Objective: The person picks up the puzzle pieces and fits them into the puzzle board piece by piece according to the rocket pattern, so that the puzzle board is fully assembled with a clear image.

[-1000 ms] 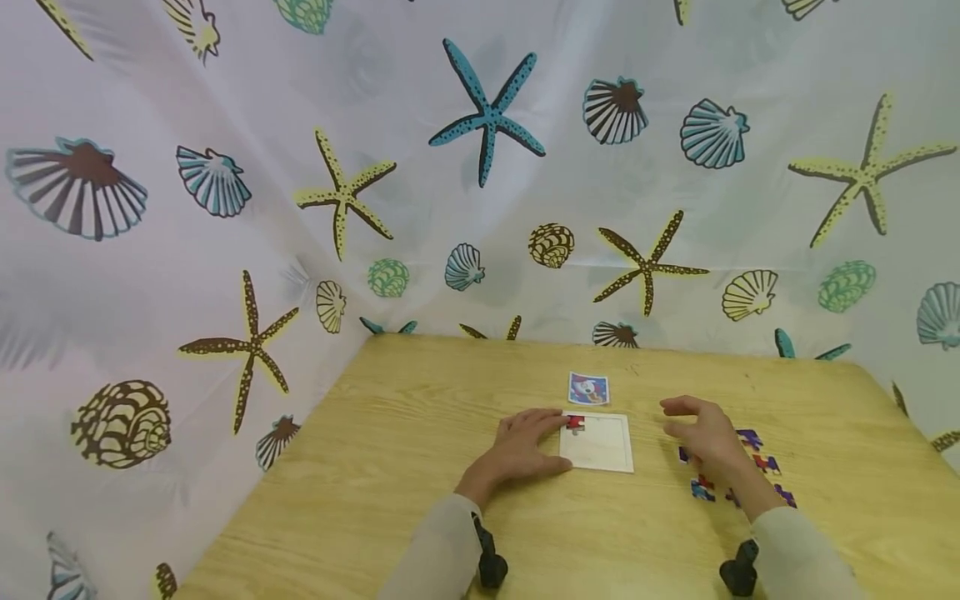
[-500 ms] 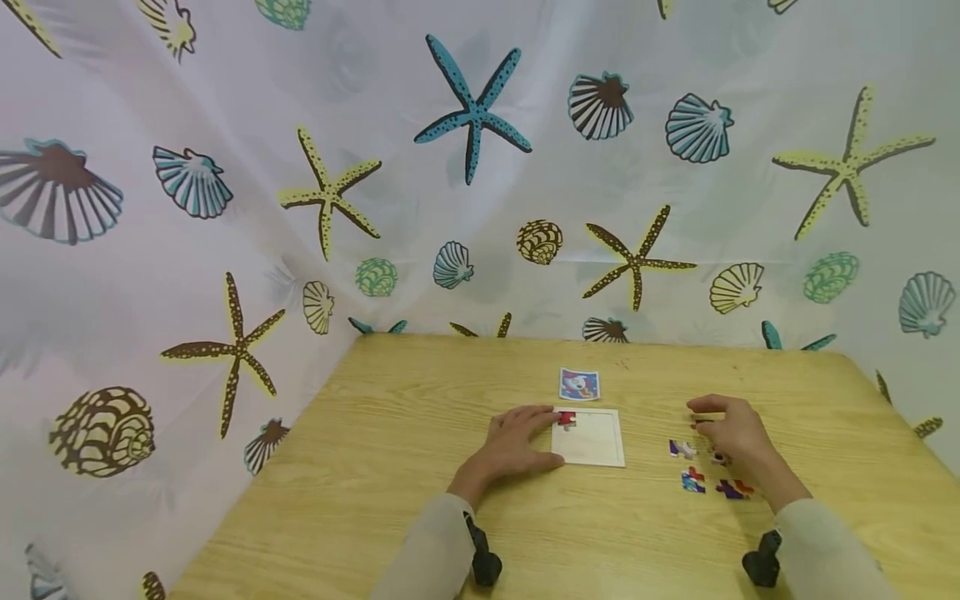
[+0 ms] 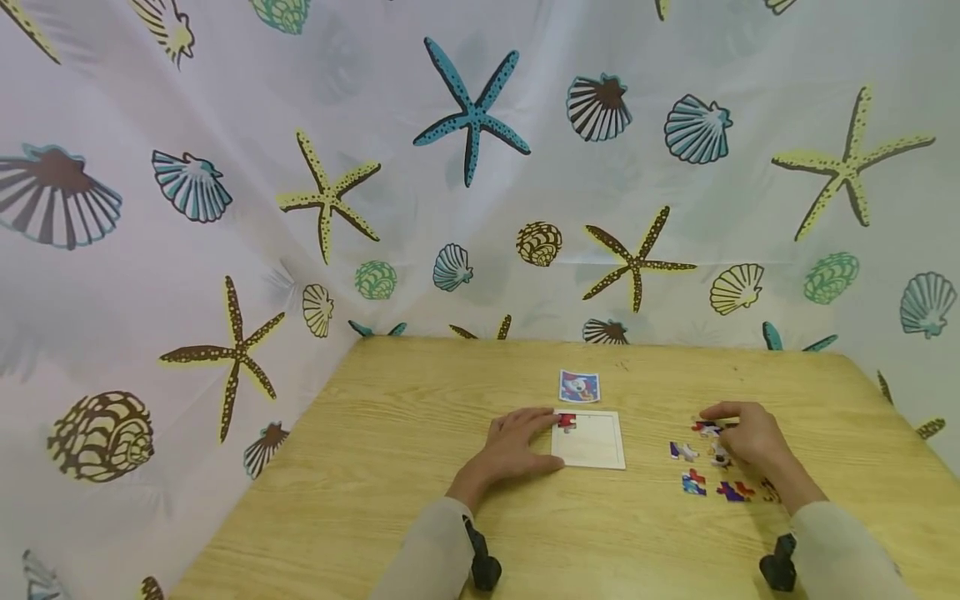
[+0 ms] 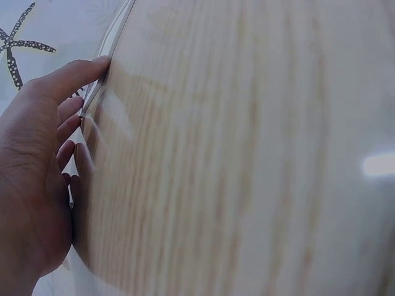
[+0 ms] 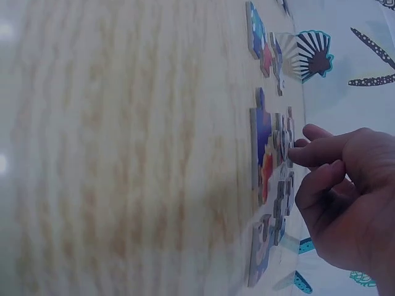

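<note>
A white square puzzle tray (image 3: 596,446) lies flat on the table, with a red puzzle piece (image 3: 566,421) in its upper left corner. My left hand (image 3: 517,442) rests along the tray's left side, index finger near the far corner and thumb near the front one. Over the loose puzzle pieces on the right is my right hand (image 3: 757,437). In the right wrist view its index fingertip reaches the pieces, with the thumb (image 5: 327,176) bent and apart from them. Uncovered are a blue-and-red piece (image 3: 693,482) and a purple-and-orange piece (image 3: 735,491); the hand hides others.
A small picture card (image 3: 579,387) with a white figure on blue lies just behind the tray. Behind the wooden table (image 3: 450,375) hangs a white curtain (image 3: 420,208) printed with shells and starfish. A black wrist mount (image 3: 780,562) sits at the right sleeve.
My right hand has moved right, from beside the pieces to over them, and its fingers have come down among them. The left hand stays at the tray. The head view has shifted slightly.
</note>
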A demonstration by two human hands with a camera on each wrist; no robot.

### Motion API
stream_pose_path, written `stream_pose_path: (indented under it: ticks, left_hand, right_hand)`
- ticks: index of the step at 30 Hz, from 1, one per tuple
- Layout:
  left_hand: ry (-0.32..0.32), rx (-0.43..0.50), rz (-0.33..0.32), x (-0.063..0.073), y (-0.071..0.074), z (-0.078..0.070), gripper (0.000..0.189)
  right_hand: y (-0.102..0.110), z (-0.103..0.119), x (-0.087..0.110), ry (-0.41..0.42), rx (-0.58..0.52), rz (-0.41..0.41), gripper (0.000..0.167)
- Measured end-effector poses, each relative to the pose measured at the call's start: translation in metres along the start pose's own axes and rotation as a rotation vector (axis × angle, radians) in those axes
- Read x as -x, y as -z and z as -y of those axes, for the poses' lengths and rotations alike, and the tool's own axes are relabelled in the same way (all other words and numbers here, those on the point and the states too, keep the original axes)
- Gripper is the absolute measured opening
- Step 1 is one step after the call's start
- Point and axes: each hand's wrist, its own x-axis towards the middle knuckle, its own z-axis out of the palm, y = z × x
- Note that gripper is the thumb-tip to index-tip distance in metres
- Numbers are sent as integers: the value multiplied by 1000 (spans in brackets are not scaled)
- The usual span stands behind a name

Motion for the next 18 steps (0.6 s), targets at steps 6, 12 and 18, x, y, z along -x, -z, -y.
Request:
stream_pose_path:
  ticks: [6, 12, 18]
  left_hand:
    - [-4, -6, 1, 3, 1, 1, 77]
    - [-6, -34, -3, 1, 1, 1, 76]
    - [7, -39, -5, 2, -1, 4, 76]
  right_hand:
    - [-4, 1, -1, 27, 75, -14, 41]
    - [-3, 4, 3, 50, 134, -17, 34]
    - [-4, 8, 4, 72, 187, -5, 31]
